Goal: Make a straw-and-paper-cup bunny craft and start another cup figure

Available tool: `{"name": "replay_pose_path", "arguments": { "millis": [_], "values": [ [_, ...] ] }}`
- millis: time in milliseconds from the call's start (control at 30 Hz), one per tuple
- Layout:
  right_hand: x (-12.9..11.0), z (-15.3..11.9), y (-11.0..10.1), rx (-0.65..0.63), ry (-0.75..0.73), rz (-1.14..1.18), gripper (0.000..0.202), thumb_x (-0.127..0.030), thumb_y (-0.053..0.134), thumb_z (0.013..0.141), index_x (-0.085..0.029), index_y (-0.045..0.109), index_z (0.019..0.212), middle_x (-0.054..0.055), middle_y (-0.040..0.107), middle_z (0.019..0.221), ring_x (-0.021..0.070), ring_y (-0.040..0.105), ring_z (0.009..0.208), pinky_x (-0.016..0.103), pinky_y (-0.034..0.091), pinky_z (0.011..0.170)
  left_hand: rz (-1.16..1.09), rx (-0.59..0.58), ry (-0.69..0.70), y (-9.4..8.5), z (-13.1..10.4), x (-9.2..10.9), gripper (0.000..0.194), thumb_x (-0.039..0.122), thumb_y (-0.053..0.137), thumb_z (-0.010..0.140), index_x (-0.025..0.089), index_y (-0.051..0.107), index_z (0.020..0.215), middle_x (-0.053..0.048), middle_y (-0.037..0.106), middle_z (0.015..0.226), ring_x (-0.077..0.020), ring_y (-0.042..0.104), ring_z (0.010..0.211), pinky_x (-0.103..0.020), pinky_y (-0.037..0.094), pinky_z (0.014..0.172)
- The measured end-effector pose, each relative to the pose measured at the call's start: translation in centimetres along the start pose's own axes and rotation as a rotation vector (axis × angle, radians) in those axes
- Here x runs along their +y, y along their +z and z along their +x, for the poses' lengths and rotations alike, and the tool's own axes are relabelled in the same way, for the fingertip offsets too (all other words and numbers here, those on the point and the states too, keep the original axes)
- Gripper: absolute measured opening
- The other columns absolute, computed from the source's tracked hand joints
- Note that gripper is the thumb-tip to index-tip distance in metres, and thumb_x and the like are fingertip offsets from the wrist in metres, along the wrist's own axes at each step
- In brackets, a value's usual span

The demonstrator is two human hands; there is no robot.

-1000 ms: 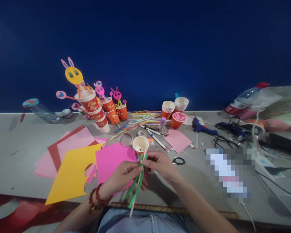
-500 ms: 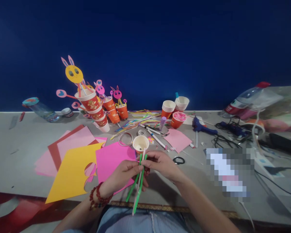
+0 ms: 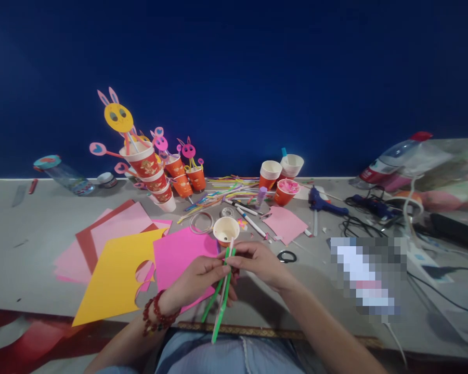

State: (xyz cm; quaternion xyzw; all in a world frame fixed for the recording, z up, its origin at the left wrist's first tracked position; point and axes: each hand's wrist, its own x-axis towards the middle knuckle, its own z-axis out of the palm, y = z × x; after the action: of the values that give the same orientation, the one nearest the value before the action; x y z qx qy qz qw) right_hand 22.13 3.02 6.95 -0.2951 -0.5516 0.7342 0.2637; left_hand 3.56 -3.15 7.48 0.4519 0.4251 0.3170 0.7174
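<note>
Green straws (image 3: 225, 292) and a pale pinkish straw (image 3: 231, 243) are bunched together between both hands near the table's front edge. My left hand (image 3: 203, 276), with a red bead bracelet at the wrist, pinches the bundle from the left. From the right, my right hand (image 3: 257, 264) grips the same straws, its thumb and forefinger close to the left fingertips. Just beyond the fingers stands a paper cup (image 3: 221, 228) with a small dark hole in its bottom; the pale straw's tip overlaps its rim.
Pink paper (image 3: 175, 254) and cut yellow card (image 3: 109, 280) lie left. Behind are bunny-decorated cups (image 3: 144, 163), loose straws (image 3: 226, 187), stacked cups (image 3: 270, 174) and pens (image 3: 251, 221). Scissors (image 3: 287, 256), a glue gun (image 3: 327, 203), cables and a large bottle (image 3: 392, 158) are at right.
The tops of the green straws have drawn closer together between the fingers. Both hands keep their hold in nearly the same place.
</note>
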Motion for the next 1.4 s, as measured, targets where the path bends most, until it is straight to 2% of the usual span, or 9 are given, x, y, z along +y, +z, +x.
{"name": "replay_pose_path", "arguments": {
  "millis": [267, 467, 667, 933, 1167, 1400],
  "values": [
    [-0.06, 0.05, 0.18, 0.014, 0.039, 0.046, 0.037, -0.051, 0.085, 0.072, -0.017, 0.080, 0.086, 0.000, 0.067, 0.072, 0.0134, 0.060, 0.064, 0.024, 0.047, 0.062, -0.011, 0.006, 0.017, 0.17, -0.05, -0.35, 0.049, 0.059, 0.066, 0.087, 0.011, 0.072, 0.082, -0.012, 0.079, 0.072, -0.0206, 0.073, 0.059, -0.028, 0.057, 0.058],
    [-0.19, 0.03, 0.28, 0.020, 0.032, 0.043, 0.037, -0.053, 0.084, 0.072, -0.017, 0.074, 0.073, -0.001, 0.064, 0.066, 0.0125, 0.057, 0.061, 0.024, 0.046, 0.062, -0.018, 0.001, 0.040, 0.17, 0.06, -0.60, 0.048, 0.057, 0.064, 0.089, 0.010, 0.072, 0.083, -0.013, 0.079, 0.073, -0.0210, 0.073, 0.059, -0.029, 0.057, 0.059],
    [-0.33, 0.07, 0.18, 0.032, 0.002, -0.016, 0.037, -0.052, 0.081, 0.076, -0.017, 0.071, 0.068, -0.001, 0.062, 0.068, 0.0122, 0.056, 0.062, 0.024, 0.044, 0.061, 0.012, 0.017, 0.071, 0.33, 0.13, -0.85, 0.041, 0.053, 0.069, 0.087, 0.013, 0.069, 0.082, -0.010, 0.079, 0.073, -0.0197, 0.073, 0.057, -0.029, 0.057, 0.059],
    [-0.52, -0.05, -0.31, -0.031, -0.012, -0.037, 0.034, -0.051, 0.079, 0.080, -0.018, 0.075, 0.081, 0.000, 0.064, 0.078, 0.0135, 0.059, 0.069, 0.025, 0.048, 0.066, 0.052, 0.006, 0.090, 0.27, 0.08, -0.71, 0.036, 0.049, 0.066, 0.090, 0.013, 0.070, 0.085, -0.010, 0.080, 0.076, -0.0199, 0.074, 0.062, -0.028, 0.057, 0.062],
    [-0.32, -0.05, -0.62, -0.092, -0.016, -0.052, 0.033, -0.051, 0.073, 0.086, -0.018, 0.074, 0.081, 0.000, 0.066, 0.081, 0.0128, 0.059, 0.067, 0.025, 0.049, 0.067, 0.148, 0.010, 0.118, 0.13, 0.04, -0.63, 0.038, 0.048, 0.062, 0.093, 0.012, 0.073, 0.089, -0.011, 0.081, 0.077, -0.0198, 0.074, 0.069, -0.026, 0.054, 0.067],
    [-0.95, -0.04, -0.58, -0.097, -0.016, -0.083, 0.033, -0.051, 0.073, 0.086, -0.021, 0.078, 0.097, 0.001, 0.070, 0.090, 0.0148, 0.059, 0.076, 0.025, 0.047, 0.069, 0.158, 0.033, 0.103, 0.64, 0.07, -0.29, 0.040, 0.051, 0.063, 0.091, 0.013, 0.073, 0.080, -0.009, 0.080, 0.074, -0.0181, 0.070, 0.062, -0.026, 0.054, 0.063]
  ]
}}
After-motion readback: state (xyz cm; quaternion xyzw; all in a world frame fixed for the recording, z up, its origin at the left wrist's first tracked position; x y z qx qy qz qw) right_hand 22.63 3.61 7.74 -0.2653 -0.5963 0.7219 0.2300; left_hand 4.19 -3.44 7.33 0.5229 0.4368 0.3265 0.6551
